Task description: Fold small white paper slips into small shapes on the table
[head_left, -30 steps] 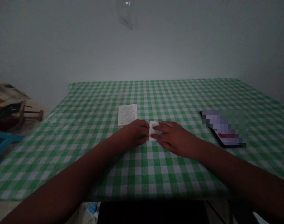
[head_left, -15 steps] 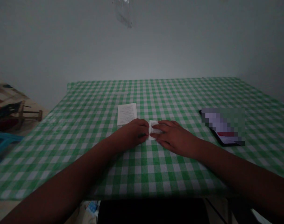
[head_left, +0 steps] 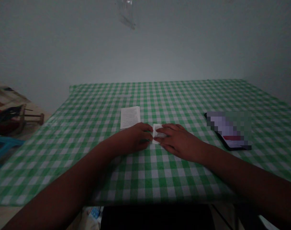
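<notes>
A small piece of white paper [head_left: 157, 126] with printed lines, seemingly folded, lies on the checked tablecloth between my hands. My right hand [head_left: 180, 140] rests over it palm down, its fingers spread flat across the print and covering most of it. My left hand [head_left: 137, 139] is at the paper's left edge, fingers bent and fingertips closed against that edge; the exact grip is partly hidden. Just behind my left hand lies a small stack of printed white sheets [head_left: 130, 117], apart from the paper under my fingers.
A dark-edged phone or tablet [head_left: 228, 135], its screen blurred out, lies right of my right hand. The green-and-white tablecloth [head_left: 174, 102] reaches back to a pale wall [head_left: 169, 41]. A clear plastic item [head_left: 127, 14] hangs there. Blue furniture [head_left: 4, 148] stands left of the table.
My left hand's fingers have shifted slightly along the paper's left edge, and the left wrist has turned a little. My right hand and the paper stay in place.
</notes>
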`<state>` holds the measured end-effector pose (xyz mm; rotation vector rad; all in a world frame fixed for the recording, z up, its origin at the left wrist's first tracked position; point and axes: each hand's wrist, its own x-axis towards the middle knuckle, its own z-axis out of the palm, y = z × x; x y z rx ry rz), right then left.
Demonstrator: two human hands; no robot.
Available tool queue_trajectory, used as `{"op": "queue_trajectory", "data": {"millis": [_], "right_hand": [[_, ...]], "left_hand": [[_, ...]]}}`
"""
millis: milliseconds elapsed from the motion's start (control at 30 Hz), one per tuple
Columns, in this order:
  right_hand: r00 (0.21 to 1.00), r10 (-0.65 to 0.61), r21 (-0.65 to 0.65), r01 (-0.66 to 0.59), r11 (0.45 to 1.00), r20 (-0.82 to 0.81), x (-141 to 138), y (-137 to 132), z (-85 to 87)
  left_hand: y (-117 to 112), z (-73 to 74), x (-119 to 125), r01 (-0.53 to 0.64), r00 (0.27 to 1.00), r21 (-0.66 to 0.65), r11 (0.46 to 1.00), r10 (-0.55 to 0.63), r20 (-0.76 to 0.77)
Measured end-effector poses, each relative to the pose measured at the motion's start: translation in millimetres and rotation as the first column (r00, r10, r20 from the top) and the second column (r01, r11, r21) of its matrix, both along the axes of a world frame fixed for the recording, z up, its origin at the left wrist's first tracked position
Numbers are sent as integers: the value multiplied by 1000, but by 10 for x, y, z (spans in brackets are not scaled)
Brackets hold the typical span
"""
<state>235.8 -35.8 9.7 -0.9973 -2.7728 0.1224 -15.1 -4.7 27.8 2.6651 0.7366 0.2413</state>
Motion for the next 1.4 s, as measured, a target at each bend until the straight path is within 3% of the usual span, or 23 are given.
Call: {"op": "queue_trajectory", "data": {"millis": [700,867,1200,1400], "right_hand": [[1000,-10,3,10,1000,18,-20,-9,6],[999,-21,-1,21,1000,27,-30,-20,14],[999,-32,1,32,1000,29,-43,-41,41],[999,-27,-14,28,1000,43,-42,-46,48]], "left_hand": [[-12,48,15,-4,999,3,1000,4,-54],[-6,-17,24,-19,1000,17,1000,19,18],[3,-169,131,-165,977,-26,986,167,133],[0,-235,111,-174,966,35,984,164,200]]}}
